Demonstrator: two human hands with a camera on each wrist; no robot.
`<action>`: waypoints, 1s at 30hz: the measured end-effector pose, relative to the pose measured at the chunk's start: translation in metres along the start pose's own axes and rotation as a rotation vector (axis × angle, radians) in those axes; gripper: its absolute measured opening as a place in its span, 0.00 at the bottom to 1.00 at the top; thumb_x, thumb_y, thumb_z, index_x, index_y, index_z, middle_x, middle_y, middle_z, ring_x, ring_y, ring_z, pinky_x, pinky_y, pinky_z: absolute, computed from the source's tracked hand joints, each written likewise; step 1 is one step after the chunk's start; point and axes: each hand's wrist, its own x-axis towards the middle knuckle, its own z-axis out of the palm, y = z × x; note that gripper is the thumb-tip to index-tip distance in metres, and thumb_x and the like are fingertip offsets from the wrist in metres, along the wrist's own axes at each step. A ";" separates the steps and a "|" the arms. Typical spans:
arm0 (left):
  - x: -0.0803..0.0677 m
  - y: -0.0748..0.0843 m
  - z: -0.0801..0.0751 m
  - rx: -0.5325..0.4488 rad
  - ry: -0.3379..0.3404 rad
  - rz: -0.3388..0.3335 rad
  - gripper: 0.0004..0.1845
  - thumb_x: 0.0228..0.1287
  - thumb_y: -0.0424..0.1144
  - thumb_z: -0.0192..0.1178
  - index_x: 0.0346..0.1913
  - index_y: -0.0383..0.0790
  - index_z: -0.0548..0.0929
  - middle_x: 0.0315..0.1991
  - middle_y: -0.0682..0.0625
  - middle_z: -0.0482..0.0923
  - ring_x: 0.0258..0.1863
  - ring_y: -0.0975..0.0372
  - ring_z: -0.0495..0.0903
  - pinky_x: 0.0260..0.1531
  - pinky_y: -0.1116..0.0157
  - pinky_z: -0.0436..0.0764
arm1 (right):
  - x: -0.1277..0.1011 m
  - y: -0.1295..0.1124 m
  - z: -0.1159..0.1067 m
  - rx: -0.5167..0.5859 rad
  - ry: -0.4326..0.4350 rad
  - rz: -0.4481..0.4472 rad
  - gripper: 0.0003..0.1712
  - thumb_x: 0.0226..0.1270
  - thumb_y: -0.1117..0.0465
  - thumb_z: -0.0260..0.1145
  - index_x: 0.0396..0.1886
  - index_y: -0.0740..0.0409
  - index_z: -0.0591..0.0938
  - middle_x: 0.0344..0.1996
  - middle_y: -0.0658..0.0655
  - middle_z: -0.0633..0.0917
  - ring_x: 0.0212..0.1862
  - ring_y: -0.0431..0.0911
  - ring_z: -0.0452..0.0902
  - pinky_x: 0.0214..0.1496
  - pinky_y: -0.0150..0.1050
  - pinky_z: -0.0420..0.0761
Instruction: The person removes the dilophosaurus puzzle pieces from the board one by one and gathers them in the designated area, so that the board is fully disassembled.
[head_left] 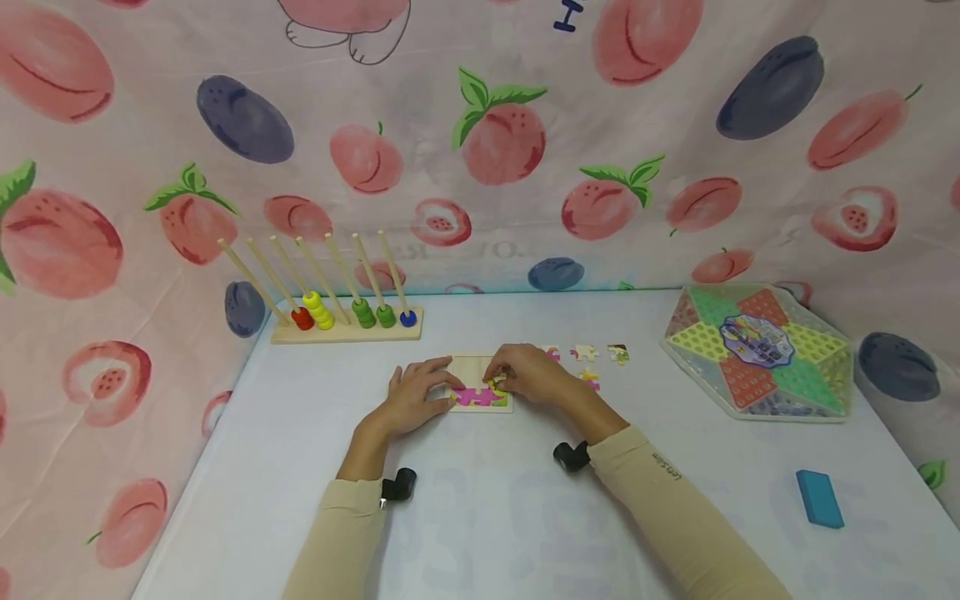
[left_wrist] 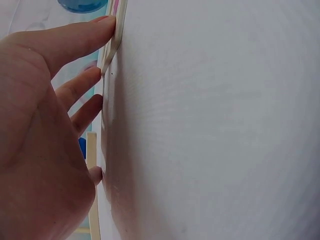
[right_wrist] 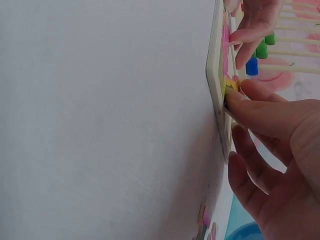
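Observation:
A small wooden puzzle board (head_left: 474, 409) lies on the white table, its near row filled with pink pieces (head_left: 480, 397). My right hand (head_left: 531, 374) is over the board's right side. Thumb and index finger pinch a yellow-and-green puzzle piece (right_wrist: 231, 86), tilted close over the board in the right wrist view. My left hand (head_left: 414, 397) rests at the board's left side with fingers spread and fairly straight. Its thumb (left_wrist: 95, 37) touches the board's edge in the left wrist view.
Several loose puzzle pieces (head_left: 618, 354) lie right of the board. A wooden bead-counting rack (head_left: 345, 331) stands at the back left. At the right are a clear case of coloured tiles (head_left: 757, 350) and a blue block (head_left: 820, 498). A fruit-print cloth (head_left: 420, 108) hangs behind.

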 end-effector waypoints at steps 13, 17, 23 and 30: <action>0.000 0.002 -0.001 0.004 -0.009 -0.010 0.10 0.65 0.43 0.62 0.48 0.59 0.83 0.75 0.51 0.58 0.73 0.48 0.55 0.69 0.34 0.34 | -0.001 0.000 0.003 0.060 0.040 0.006 0.10 0.60 0.65 0.72 0.41 0.50 0.87 0.42 0.48 0.84 0.41 0.41 0.77 0.48 0.37 0.79; 0.000 0.003 -0.001 0.002 -0.012 -0.014 0.10 0.66 0.43 0.62 0.48 0.58 0.83 0.75 0.51 0.58 0.73 0.48 0.54 0.69 0.34 0.34 | -0.004 0.002 0.001 0.159 0.048 0.042 0.11 0.60 0.64 0.72 0.43 0.49 0.86 0.43 0.46 0.84 0.42 0.41 0.78 0.47 0.35 0.80; 0.001 0.002 0.000 0.001 -0.020 -0.021 0.10 0.67 0.44 0.61 0.49 0.59 0.83 0.76 0.52 0.57 0.73 0.48 0.53 0.70 0.35 0.33 | -0.012 0.000 -0.018 0.216 0.054 0.110 0.14 0.61 0.64 0.70 0.46 0.47 0.86 0.44 0.46 0.86 0.45 0.41 0.79 0.47 0.36 0.80; 0.000 0.001 -0.001 -0.012 -0.007 -0.004 0.11 0.65 0.42 0.62 0.48 0.58 0.83 0.75 0.51 0.58 0.73 0.48 0.54 0.69 0.35 0.33 | -0.028 0.004 -0.038 0.293 0.079 0.153 0.13 0.62 0.63 0.69 0.47 0.49 0.84 0.45 0.51 0.83 0.30 0.53 0.80 0.19 0.40 0.79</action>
